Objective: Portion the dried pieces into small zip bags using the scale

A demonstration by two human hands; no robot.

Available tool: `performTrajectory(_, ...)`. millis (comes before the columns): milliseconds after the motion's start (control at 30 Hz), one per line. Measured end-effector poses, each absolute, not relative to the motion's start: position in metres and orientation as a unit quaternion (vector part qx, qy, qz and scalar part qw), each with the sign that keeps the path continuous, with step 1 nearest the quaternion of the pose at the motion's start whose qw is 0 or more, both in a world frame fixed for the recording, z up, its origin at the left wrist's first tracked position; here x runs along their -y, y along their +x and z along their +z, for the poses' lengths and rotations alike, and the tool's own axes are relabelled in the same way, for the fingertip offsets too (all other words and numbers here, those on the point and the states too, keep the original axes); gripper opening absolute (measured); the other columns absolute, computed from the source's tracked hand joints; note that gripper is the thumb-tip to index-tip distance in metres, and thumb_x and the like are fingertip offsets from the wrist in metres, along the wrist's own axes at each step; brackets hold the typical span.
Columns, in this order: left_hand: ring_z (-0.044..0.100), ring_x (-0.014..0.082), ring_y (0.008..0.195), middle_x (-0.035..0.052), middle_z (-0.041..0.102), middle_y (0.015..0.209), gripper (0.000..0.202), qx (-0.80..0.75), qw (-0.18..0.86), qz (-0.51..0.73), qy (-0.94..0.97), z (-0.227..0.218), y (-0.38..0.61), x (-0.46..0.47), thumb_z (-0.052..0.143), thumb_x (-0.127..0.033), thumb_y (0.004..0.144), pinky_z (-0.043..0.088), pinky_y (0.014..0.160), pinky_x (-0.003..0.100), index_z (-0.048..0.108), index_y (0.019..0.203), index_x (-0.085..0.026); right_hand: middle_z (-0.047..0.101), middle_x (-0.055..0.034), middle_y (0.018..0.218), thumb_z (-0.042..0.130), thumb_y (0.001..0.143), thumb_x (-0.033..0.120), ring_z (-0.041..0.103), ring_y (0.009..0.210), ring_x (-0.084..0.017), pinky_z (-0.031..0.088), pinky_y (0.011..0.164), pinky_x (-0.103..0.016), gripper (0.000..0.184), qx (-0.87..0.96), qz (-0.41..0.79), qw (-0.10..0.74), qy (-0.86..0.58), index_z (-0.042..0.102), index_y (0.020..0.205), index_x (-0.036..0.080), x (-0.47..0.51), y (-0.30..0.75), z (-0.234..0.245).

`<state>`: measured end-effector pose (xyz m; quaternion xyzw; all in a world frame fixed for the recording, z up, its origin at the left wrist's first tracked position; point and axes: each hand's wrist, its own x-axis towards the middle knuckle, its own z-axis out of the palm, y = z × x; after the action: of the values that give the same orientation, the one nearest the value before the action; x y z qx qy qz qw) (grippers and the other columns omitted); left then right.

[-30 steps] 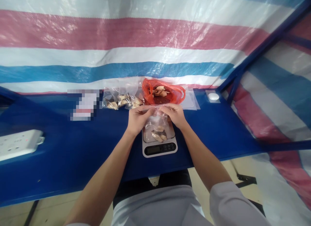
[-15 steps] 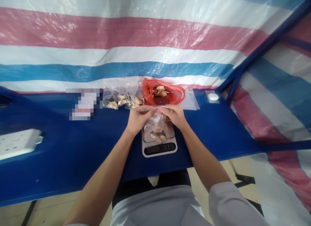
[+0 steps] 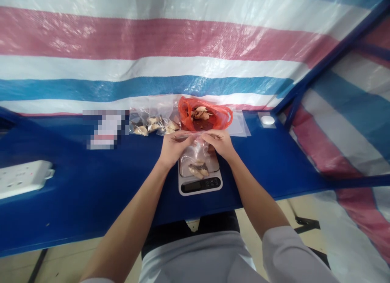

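Observation:
Over a small white kitchen scale (image 3: 200, 184), my left hand (image 3: 173, 148) and my right hand (image 3: 219, 143) pinch the top edge of a clear plastic bag (image 3: 195, 153). The bag hangs down onto the scale's platform and holds a few brown and pale pieces (image 3: 198, 169). Both hands are closed on the bag's mouth, one at each end. Right behind them sits a red plastic bag (image 3: 204, 117), open, with similar pieces inside.
Filled clear bags (image 3: 152, 124) lie at the back of the blue table (image 3: 76, 185), left of the red bag. Flat clear bags (image 3: 240, 126) lie to its right. A white power strip (image 3: 22, 178) rests at far left, a small white round object (image 3: 267, 120) at back right.
Almost nothing has changed; my fingers have shifted slightly along the bag's top edge, and the view has drifted a little.

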<state>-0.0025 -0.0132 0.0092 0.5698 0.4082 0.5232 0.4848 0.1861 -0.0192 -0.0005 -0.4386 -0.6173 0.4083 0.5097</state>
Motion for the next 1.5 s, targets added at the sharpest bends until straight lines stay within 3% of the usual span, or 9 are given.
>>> performTrajectory(133,0.075,0.0232,0.076,0.0083,0.081,0.085,0.035,-0.409,0.479,0.528,0.57,0.009,-0.001,0.014,0.089,-0.047,0.066,0.061,0.076,0.034,0.084,0.084,-0.017,0.072,-0.0016,0.065,0.07,0.083,0.056,0.062,0.059,-0.016,0.048,0.056,-0.027,0.039,0.628,0.397,0.504,-0.44,0.073,0.068,0.021,0.02,0.184,0.001)
performTrajectory(567,0.071,0.0199,0.065,0.0064,0.078,0.071,0.037,-0.416,0.488,0.534,0.551,0.01,-0.001,0.013,0.089,-0.05,0.065,0.059,0.069,0.031,0.082,0.078,-0.016,0.062,0.001,0.058,0.07,0.082,0.053,0.053,0.056,-0.013,0.041,0.052,-0.026,0.038,0.612,0.379,0.521,-0.459,0.067,0.062,0.021,0.02,0.184,0.001)
performTrajectory(800,0.071,0.021,0.064,0.0066,0.078,0.07,0.034,-0.415,0.503,0.519,0.552,0.01,-0.002,0.014,0.088,-0.048,0.067,0.059,0.067,0.032,0.082,0.078,-0.016,0.068,-0.0002,0.064,0.073,0.079,0.054,0.059,0.059,-0.015,0.046,0.058,-0.029,0.034,0.608,0.415,0.514,-0.441,0.071,0.071,0.021,0.02,0.184,0.003)
performTrajectory(967,0.07,0.0202,0.061,0.006,0.076,0.067,0.028,-0.405,0.501,0.52,0.561,0.011,-0.004,0.012,0.087,-0.044,0.068,0.059,0.064,0.031,0.081,0.075,-0.017,0.065,0.0011,0.059,0.072,0.081,0.052,0.056,0.054,-0.014,0.044,0.053,-0.028,0.032,0.592,0.4,0.533,-0.454,0.071,0.071,0.022,0.02,0.186,-0.002)
performTrajectory(1200,0.069,0.019,0.061,0.0052,0.077,0.068,0.027,-0.413,0.483,0.528,0.563,0.01,-0.002,0.013,0.086,-0.043,0.068,0.058,0.063,0.03,0.081,0.074,-0.017,0.069,0.0012,0.066,0.078,0.076,0.054,0.059,0.053,-0.013,0.047,0.05,-0.026,0.033,0.559,0.435,0.54,-0.456,0.075,0.085,0.022,0.02,0.183,-0.007)
performTrajectory(1500,0.068,0.0174,0.059,0.0061,0.077,0.07,0.032,-0.434,0.472,0.53,0.555,0.01,-0.007,0.01,0.088,-0.047,0.066,0.054,0.057,0.027,0.083,0.077,-0.017,0.069,0.0021,0.063,0.081,0.072,0.054,0.059,0.049,-0.012,0.046,0.047,-0.025,0.035,0.528,0.431,0.562,-0.469,0.071,0.08,0.021,0.018,0.182,-0.004)
